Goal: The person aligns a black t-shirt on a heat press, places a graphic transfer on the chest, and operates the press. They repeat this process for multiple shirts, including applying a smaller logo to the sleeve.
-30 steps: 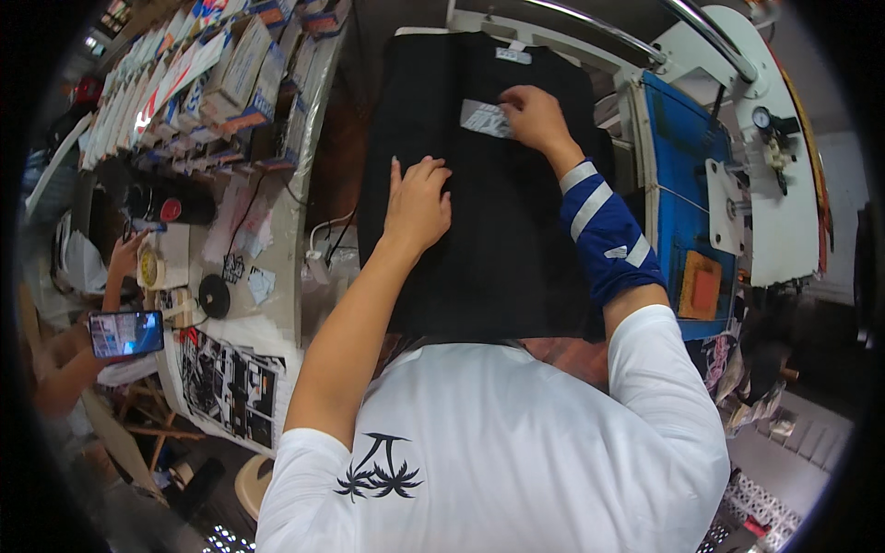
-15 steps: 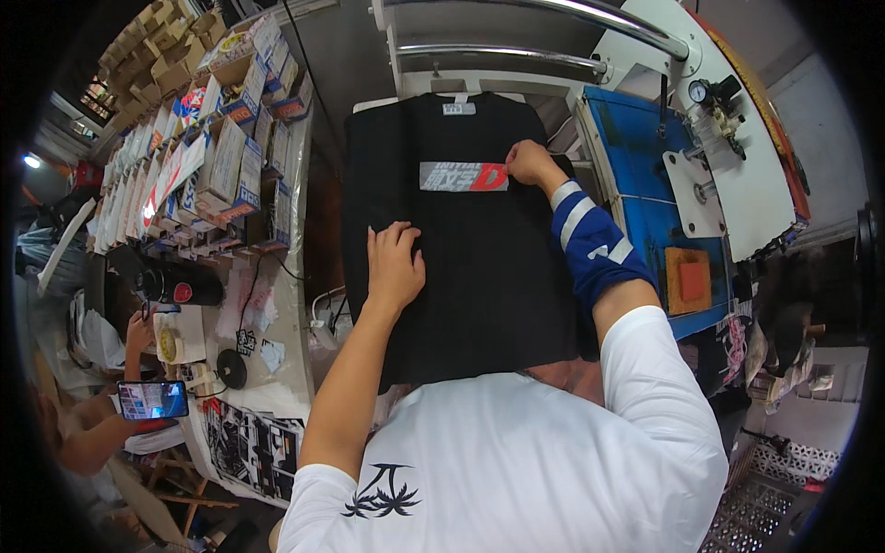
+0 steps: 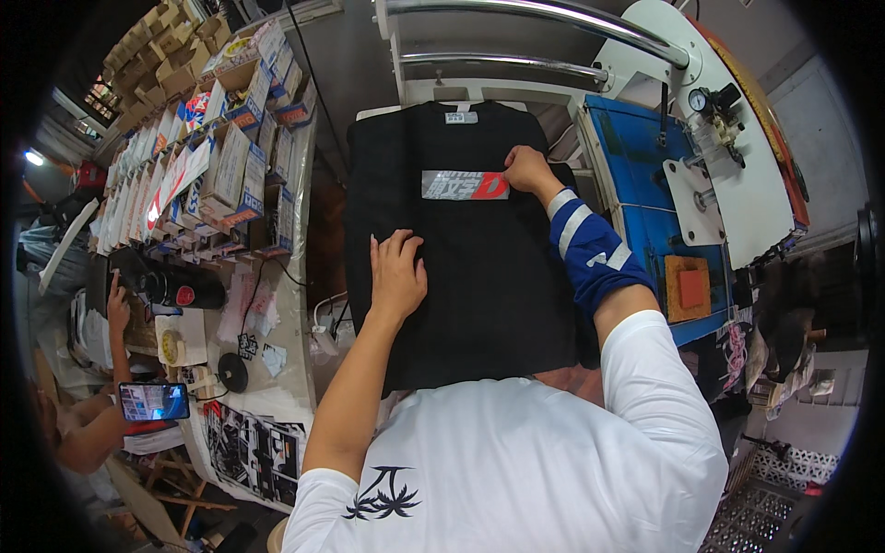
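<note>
A black T-shirt [image 3: 479, 267] lies spread flat on the press platen in front of me, collar at the far end. A grey and red rectangular transfer strip [image 3: 465, 185] lies across its chest. My right hand [image 3: 528, 170], in a blue sleeve with white stripes, rests on the strip's right end with fingers curled on it. My left hand [image 3: 396, 275] lies flat and spread on the shirt's lower left part, holding nothing.
A heat press with chrome bars [image 3: 535, 23], a gauge [image 3: 702, 100] and a blue side table [image 3: 645, 184] stands on the right. A long white table [image 3: 240, 304] on the left holds boxes, printed sheets and a black bottle [image 3: 180, 288]. Another person holds a phone [image 3: 152, 401] at the lower left.
The transfer strip now lies lower on the chest and straighter. My right hand stays at its right end and my left hand has stayed flat on the shirt. The view has shifted.
</note>
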`<action>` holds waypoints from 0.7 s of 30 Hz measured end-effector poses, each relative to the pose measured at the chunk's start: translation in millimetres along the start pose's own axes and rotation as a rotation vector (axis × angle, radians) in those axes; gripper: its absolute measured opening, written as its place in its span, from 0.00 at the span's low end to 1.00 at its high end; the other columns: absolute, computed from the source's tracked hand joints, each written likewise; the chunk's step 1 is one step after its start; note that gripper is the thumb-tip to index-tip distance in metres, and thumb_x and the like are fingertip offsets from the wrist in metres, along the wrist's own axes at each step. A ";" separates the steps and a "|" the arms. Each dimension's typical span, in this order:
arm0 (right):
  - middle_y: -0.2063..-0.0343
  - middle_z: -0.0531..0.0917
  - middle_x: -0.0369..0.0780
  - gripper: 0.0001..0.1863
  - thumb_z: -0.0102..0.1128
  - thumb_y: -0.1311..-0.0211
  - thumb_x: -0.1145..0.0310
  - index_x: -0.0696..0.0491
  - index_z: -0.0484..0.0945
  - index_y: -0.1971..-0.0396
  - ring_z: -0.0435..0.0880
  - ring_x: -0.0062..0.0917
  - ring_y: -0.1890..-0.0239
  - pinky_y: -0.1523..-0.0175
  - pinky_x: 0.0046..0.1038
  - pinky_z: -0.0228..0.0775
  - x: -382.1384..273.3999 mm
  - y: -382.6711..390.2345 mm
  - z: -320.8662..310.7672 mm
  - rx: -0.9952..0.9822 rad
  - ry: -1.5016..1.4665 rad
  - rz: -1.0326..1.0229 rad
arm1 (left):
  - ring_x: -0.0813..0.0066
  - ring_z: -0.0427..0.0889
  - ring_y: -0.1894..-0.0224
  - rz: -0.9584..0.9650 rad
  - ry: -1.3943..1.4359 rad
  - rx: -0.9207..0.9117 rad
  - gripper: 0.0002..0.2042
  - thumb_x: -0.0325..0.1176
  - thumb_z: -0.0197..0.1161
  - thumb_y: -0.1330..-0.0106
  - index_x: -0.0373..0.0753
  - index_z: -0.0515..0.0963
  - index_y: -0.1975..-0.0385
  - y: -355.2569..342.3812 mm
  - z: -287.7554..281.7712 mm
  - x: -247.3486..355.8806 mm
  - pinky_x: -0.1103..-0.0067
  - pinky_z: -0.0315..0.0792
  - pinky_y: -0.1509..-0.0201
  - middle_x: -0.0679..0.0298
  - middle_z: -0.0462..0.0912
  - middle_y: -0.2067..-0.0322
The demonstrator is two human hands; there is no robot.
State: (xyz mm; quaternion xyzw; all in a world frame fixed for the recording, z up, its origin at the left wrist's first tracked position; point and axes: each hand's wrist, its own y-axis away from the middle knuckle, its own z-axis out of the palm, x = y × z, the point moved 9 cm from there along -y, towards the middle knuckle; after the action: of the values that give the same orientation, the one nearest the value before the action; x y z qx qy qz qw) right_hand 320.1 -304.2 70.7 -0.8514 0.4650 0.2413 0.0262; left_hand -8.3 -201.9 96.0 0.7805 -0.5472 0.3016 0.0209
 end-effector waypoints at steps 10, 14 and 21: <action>0.49 0.83 0.61 0.20 0.66 0.43 0.68 0.64 0.85 0.53 0.82 0.53 0.42 0.38 0.42 0.76 -0.6 -6.1 -0.3 -0.007 0.097 0.095 | 0.53 0.68 0.30 0.004 0.026 0.009 0.19 0.26 0.63 0.37 0.38 0.76 0.45 3.3 1.3 -1.7 0.48 0.48 0.21 0.55 0.74 0.40; 0.49 0.83 0.61 0.21 0.65 0.43 0.68 0.66 0.84 0.53 0.83 0.53 0.42 0.38 0.42 0.76 -3.8 -2.1 -5.9 -0.015 0.096 0.111 | 0.53 0.68 0.30 0.005 0.028 0.014 0.19 0.25 0.63 0.37 0.37 0.76 0.45 3.4 1.8 -2.8 0.47 0.48 0.21 0.54 0.74 0.40; 0.48 0.84 0.58 0.19 0.65 0.42 0.66 0.60 0.85 0.52 0.83 0.52 0.43 0.39 0.44 0.76 5.0 -1.6 -7.2 -0.022 0.043 0.115 | 0.53 0.72 0.35 0.001 0.020 0.048 0.16 0.24 0.63 0.38 0.37 0.78 0.49 -6.2 -0.2 0.1 0.48 0.53 0.23 0.56 0.77 0.45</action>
State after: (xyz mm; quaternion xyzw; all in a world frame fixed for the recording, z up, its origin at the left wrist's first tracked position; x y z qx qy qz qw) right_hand 326.4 -309.1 74.6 -0.8283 0.5112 0.2293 -0.0070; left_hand -3.0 -199.4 98.1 0.7776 -0.5398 0.3223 0.0075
